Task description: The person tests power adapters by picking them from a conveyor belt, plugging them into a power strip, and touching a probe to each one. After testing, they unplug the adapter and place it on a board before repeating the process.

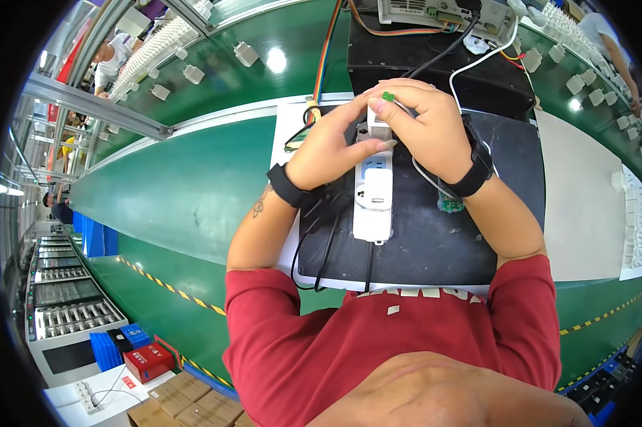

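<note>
On the black mat [435, 242], our left hand [328, 153] and right hand [428, 128] pinch shut on a white charger [378, 122] above the strip [373, 192] — light, rigid, probably slick — best gripped by its flat sides.

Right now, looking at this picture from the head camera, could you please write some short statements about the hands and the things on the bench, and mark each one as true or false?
1. Both hands meet over the far end of a white power strip. True.
2. The power strip lies on a red mat. False: it lies on a black mat.
3. The left hand and the right hand each have a black band at the wrist. True.
4. The right hand's fingertips pinch a small green part. True.
5. The conveyor belt left of the mat is yellow. False: it is green.
6. The person wears a blue shirt. False: the shirt is red.
</note>
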{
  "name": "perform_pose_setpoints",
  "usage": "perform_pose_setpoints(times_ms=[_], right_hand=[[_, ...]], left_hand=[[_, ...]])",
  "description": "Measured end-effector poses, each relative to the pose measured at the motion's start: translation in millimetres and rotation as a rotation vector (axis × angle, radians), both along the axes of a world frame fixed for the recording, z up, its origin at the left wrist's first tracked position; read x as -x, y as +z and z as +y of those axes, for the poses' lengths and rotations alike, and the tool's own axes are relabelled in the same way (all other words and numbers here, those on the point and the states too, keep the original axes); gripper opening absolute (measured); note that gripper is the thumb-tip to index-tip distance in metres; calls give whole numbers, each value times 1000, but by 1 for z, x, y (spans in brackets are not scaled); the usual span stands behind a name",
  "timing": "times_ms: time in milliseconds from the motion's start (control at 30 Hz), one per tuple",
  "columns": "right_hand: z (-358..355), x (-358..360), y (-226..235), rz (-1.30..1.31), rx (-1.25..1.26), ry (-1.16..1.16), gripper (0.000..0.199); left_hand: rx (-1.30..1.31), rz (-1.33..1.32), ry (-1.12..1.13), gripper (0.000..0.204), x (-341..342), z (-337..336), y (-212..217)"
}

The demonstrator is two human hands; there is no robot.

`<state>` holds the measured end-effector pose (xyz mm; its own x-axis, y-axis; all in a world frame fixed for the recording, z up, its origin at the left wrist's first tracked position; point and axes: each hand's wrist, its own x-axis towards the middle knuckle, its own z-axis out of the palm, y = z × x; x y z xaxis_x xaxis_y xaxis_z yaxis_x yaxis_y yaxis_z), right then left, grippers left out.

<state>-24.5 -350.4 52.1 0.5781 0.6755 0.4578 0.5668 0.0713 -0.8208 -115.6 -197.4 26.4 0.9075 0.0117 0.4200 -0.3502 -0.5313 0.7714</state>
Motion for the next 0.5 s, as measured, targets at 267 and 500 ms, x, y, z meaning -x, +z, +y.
perform_pose_setpoints(times_ms=[267, 500], right_hand=[[1, -8, -1, -490, 29, 22, 13], [-3, -9, 15, -507, 219, 42, 16]], left_hand=[[-49, 122, 50, 52, -1, -4, -2], [-67, 13, 22, 51, -4, -8, -2]])
